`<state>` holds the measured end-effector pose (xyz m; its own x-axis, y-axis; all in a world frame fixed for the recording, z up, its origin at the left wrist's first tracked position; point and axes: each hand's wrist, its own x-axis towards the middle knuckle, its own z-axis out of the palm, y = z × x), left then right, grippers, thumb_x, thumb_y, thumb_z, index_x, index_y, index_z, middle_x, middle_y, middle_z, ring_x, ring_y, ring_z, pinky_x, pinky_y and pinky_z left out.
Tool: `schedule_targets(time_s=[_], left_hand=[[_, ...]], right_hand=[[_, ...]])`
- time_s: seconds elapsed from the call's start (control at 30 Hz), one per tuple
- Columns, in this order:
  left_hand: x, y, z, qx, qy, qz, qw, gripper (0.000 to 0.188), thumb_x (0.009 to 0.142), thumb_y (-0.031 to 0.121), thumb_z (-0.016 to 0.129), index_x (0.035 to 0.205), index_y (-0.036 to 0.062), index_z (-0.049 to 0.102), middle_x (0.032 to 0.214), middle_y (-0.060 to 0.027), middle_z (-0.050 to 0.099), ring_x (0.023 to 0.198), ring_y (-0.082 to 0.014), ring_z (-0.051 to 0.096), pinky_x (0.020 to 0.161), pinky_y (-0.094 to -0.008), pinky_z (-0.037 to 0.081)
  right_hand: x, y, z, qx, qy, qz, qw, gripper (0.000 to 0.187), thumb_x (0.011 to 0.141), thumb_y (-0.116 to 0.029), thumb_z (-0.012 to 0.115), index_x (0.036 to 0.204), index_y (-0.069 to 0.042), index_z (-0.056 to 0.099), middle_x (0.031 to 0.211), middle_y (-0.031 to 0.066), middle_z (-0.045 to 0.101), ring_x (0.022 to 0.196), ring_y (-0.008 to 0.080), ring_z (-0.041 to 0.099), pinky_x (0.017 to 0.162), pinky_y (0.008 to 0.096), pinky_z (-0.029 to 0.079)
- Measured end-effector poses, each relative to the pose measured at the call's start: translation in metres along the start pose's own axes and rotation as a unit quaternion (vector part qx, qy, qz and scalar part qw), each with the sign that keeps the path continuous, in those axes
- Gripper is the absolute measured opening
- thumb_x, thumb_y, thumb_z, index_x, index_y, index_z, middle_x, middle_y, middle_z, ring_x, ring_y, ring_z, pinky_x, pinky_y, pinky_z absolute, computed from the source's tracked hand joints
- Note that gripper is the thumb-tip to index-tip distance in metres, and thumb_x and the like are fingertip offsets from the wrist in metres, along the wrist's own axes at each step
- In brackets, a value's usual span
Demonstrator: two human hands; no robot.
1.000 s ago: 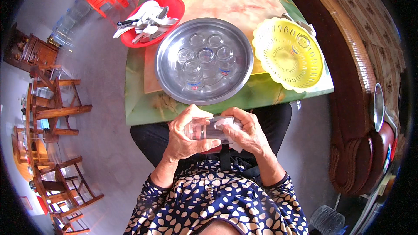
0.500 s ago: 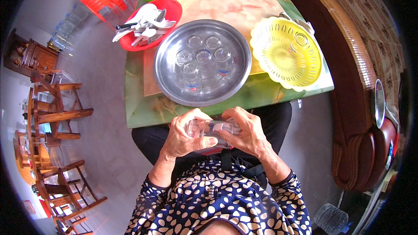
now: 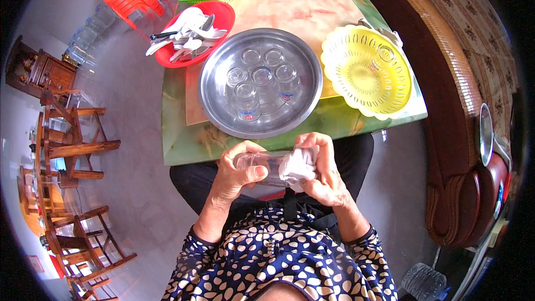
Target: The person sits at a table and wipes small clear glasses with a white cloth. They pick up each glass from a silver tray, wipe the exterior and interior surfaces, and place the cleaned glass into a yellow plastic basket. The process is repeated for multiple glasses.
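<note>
Head view: the left hand (image 3: pixel 237 174) was closed around a clear glass (image 3: pixel 273 161) held sideways before the table (image 3: pixel 192 146); the right hand (image 3: pixel 327 181) clutched white cloth (image 3: pixel 300 166) at its end. The green-bordered top bore a steel tray (image 3: pixel 281 122) of drinking glasses (image 3: pixel 246 102), a yellow basket (image 3: pixel 362 86) and a red bowl (image 3: pixel 225 18). Wooden chairs (image 3: pixel 83 148) stood left on grey floor (image 3: pixel 142 189).

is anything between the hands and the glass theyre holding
Yes: a white cloth lies between the right hand and the right end of the glass. Nothing visible comes between the left hand and the glass.
</note>
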<state>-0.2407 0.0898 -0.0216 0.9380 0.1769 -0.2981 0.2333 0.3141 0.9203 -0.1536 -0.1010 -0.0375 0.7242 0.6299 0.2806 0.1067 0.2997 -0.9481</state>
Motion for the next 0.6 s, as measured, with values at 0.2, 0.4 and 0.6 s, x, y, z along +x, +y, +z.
schedule_targets(time_s=[0.2,0.4,0.6], left_hand=[[0.002,-0.002,0.001,0.024,0.038,0.043,0.998,0.042,0.066,0.017,0.081,0.098,0.0001,0.059,0.083,-0.0049,0.063,0.067,-0.0091,0.057,0.055,-0.0202,0.046],[0.004,-0.007,0.005,0.081,0.058,0.174,0.980,0.040,0.065,0.010,0.081,0.096,-0.0009,0.058,0.087,-0.0083,0.065,0.082,-0.0139,0.062,0.075,-0.0266,0.050],[0.002,-0.006,0.011,0.165,0.028,0.225,0.960,0.044,0.066,0.009,0.082,0.099,-0.0033,0.056,0.092,-0.0089,0.062,0.087,-0.0143,0.062,0.076,-0.0274,0.051]], right_hand=[[-0.010,0.004,0.007,-0.212,-0.006,-0.046,0.976,0.027,0.081,-0.005,0.062,0.107,-0.003,0.057,0.117,0.0203,0.045,0.107,0.0317,0.048,0.090,0.0361,0.041],[-0.010,-0.005,0.002,-0.154,-0.098,0.044,0.982,0.037,0.075,-0.014,0.062,0.110,-0.003,0.059,0.109,0.0177,0.052,0.102,0.0294,0.054,0.086,0.0370,0.044],[-0.007,-0.006,-0.003,-0.125,-0.129,0.093,0.979,0.039,0.077,-0.017,0.061,0.113,-0.003,0.058,0.082,0.0128,0.060,0.070,0.0242,0.062,0.065,0.0342,0.050]])
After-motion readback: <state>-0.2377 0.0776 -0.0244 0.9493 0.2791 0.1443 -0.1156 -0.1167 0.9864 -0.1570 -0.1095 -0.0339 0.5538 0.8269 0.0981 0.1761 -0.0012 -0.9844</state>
